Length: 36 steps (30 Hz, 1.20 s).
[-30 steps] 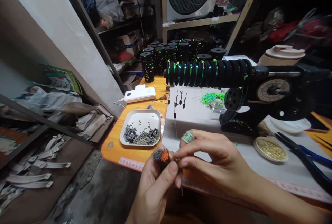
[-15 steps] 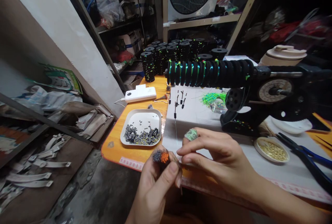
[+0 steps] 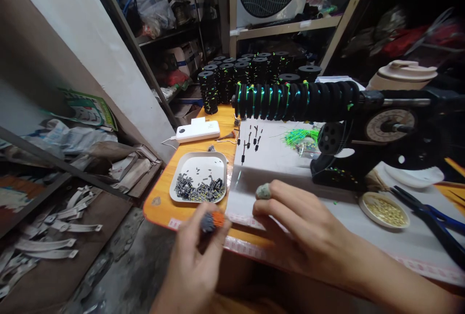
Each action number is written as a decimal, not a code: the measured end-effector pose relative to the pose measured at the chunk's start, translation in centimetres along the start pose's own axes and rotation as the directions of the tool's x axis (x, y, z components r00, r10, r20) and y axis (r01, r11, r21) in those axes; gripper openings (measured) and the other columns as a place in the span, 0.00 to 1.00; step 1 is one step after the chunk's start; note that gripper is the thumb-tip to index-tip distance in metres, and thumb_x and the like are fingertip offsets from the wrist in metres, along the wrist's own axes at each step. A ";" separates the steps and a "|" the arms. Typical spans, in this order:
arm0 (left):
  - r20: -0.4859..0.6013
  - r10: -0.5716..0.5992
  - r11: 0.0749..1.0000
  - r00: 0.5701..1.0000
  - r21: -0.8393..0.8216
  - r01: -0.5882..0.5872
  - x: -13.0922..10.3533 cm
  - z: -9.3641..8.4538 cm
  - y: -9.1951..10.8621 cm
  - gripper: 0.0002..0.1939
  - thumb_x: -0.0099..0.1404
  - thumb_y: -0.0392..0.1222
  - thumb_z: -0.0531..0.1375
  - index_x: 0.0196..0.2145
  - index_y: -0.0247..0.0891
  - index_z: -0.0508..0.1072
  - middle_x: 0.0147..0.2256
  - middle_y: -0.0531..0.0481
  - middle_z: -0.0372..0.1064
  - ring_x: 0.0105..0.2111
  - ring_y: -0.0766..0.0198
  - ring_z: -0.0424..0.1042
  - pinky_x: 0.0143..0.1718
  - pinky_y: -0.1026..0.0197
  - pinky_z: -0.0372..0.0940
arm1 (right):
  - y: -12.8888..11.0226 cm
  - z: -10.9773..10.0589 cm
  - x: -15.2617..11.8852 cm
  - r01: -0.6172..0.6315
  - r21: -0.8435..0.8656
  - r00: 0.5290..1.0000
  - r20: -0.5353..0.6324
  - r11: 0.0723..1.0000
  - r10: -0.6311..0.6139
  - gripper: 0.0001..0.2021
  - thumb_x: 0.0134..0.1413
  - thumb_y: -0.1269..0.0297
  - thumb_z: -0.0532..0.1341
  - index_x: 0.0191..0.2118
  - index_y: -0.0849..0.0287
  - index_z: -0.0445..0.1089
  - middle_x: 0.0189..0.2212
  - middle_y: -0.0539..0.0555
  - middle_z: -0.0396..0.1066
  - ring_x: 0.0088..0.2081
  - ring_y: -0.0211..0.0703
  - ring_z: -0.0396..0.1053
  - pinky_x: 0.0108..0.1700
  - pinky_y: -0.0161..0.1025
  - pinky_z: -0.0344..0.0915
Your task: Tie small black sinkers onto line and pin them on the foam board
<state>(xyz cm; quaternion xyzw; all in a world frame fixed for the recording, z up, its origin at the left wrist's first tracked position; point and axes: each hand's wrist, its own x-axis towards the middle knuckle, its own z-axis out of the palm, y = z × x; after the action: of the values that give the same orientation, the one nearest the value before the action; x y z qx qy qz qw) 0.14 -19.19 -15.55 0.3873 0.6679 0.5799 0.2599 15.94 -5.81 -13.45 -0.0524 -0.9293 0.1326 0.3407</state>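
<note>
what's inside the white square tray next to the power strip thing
The tray holds many small dark tube-like pieces, some yellowish, heaped toward its near side. The heap hides the floor beneath it and any lower pieces.

Tabletop (image 3: pixel 162 196) looks like orangey wood, smooth with a bit of gloss; square tray (image 3: pixel 173 178) is smooth white plastic, kinda satiny; power bank (image 3: pixel 198 131) is plain white plastic too; ribbed roller (image 3: pixel 298 101) reads matt black, pretty foamy; white sheet (image 3: pixel 269 151) looks like flat, matt paper.
</note>
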 end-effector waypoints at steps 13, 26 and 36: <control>0.279 0.255 0.685 0.926 0.623 -0.376 11.7 -0.7 -0.6 0.08 0.63 0.30 0.56 0.37 0.39 0.71 0.37 0.45 0.72 0.40 0.50 0.71 0.42 0.52 0.62 | 0.5 -0.3 0.7 -0.243 0.294 0.965 -0.026 0.924 0.262 0.04 0.61 0.75 0.58 0.34 0.61 0.66 0.28 0.50 0.62 0.30 0.35 0.60 0.32 0.33 0.57; 0.081 0.262 0.907 0.962 0.320 -0.274 5.9 1.7 -0.5 0.03 0.73 0.39 0.49 0.40 0.43 0.62 0.37 0.50 0.64 0.39 0.59 0.68 0.43 0.56 0.61 | 0.6 0.1 0.6 -0.300 0.347 0.920 -0.141 0.888 0.366 0.04 0.60 0.71 0.62 0.35 0.58 0.75 0.24 0.48 0.62 0.28 0.36 0.59 0.31 0.34 0.57; 0.262 0.153 0.878 0.953 0.406 -0.253 7.6 2.4 -0.1 0.06 0.70 0.37 0.51 0.33 0.43 0.62 0.32 0.50 0.69 0.34 0.56 0.69 0.37 0.57 0.60 | 1.3 0.1 0.6 -0.354 0.424 0.889 -0.123 0.834 0.440 0.04 0.62 0.70 0.61 0.36 0.59 0.73 0.30 0.50 0.71 0.32 0.36 0.67 0.36 0.34 0.61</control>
<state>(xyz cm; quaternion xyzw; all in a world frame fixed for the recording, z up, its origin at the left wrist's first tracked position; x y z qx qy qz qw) -2.20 -11.59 -15.30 0.5659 0.7026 0.3934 0.1773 15.40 -4.49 -13.51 -0.1904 -0.8099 0.3764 0.4076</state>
